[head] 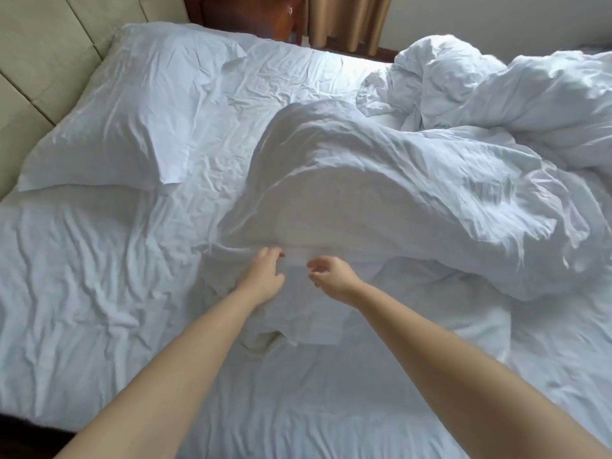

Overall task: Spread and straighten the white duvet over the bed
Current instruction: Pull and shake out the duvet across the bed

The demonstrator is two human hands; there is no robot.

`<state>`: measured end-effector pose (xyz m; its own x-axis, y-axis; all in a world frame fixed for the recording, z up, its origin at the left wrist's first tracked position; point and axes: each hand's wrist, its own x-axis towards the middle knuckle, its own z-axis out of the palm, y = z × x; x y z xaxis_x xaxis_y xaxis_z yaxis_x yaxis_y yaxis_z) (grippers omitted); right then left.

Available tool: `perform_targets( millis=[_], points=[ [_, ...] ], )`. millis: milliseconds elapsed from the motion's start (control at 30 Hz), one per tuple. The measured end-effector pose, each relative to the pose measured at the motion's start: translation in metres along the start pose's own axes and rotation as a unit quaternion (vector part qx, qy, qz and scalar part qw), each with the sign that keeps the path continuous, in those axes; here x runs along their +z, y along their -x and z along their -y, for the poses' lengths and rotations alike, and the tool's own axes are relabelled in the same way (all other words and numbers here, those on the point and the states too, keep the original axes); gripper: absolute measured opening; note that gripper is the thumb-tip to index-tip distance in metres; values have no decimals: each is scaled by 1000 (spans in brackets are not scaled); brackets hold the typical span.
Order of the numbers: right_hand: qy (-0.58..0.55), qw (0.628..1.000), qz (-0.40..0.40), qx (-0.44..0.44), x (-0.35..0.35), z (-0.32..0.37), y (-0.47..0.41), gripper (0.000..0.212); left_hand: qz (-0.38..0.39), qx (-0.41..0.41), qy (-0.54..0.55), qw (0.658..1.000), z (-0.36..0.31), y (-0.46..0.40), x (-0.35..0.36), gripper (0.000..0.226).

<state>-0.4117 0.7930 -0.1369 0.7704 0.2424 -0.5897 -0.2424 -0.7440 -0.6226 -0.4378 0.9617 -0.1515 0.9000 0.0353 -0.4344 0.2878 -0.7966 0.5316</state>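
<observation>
The white duvet (381,193) lies rumpled over the middle and right of the bed, heaped high at the far right. Its near fold arches up off the white sheet (82,276) just beyond my hands. My left hand (263,276) reaches forward with loose fingers, the tips at the duvet's near edge. My right hand (331,276) hovers beside it, fingers and thumb loosely curved with no cloth between them. Both hands are slightly blurred. A crumpled flap of the duvet lies under my forearms.
A white pillow (132,111) lies at the head of the bed on the left, against a padded beige headboard (39,61). Beyond the far side stand a dark wooden piece of furniture (281,21) and tan curtains (347,21). The left half of the wrinkled sheet lies uncovered.
</observation>
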Motion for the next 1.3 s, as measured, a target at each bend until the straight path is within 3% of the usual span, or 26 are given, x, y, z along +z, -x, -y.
perform_targets(
  millis=[133, 267, 433, 500, 600, 700, 800, 933, 1100, 1233, 1300],
  points=[
    [91, 992, -3, 86, -25, -93, 34, 43, 99, 43, -87, 990, -32, 23, 63, 41],
    [176, 977, -19, 119, -41, -166, 53, 53, 134, 42, -109, 984, -57, 31, 117, 47],
    [347, 932, -45, 94, -39, -218, 38, 99, 124, 33, -113, 985, -81, 24, 168, 53],
    [392, 914, -57, 92, -30, -234, 25, 97, 119, 15, -118, 986, -81, 20, 185, 57],
    [461, 875, -144, 24, -27, -244, 16, 74, 124, -18, -120, 985, -81, 22, 202, 65],
    [358, 925, -128, 8, -46, -239, 20, 41, 122, -50, -113, 985, -87, 33, 211, 71],
    [201, 973, -105, 43, -79, -220, 34, 25, 113, -81, -95, 986, -105, 47, 212, 74],
    [132, 987, -80, 42, -121, -189, 78, 12, 107, -95, -72, 987, -138, 71, 198, 77],
    [57, 974, -215, -43, -208, -109, 151, 24, 88, -59, -102, 989, -180, 98, 148, 82],
    [-49, 911, -376, -163, -287, -37, 233, 14, -25, -27, -119, 992, -209, 105, 109, 126],
    [-70, 879, -420, -217, -304, -32, 262, 11, -101, -39, -120, 987, -224, 107, 94, 133]
  ],
)
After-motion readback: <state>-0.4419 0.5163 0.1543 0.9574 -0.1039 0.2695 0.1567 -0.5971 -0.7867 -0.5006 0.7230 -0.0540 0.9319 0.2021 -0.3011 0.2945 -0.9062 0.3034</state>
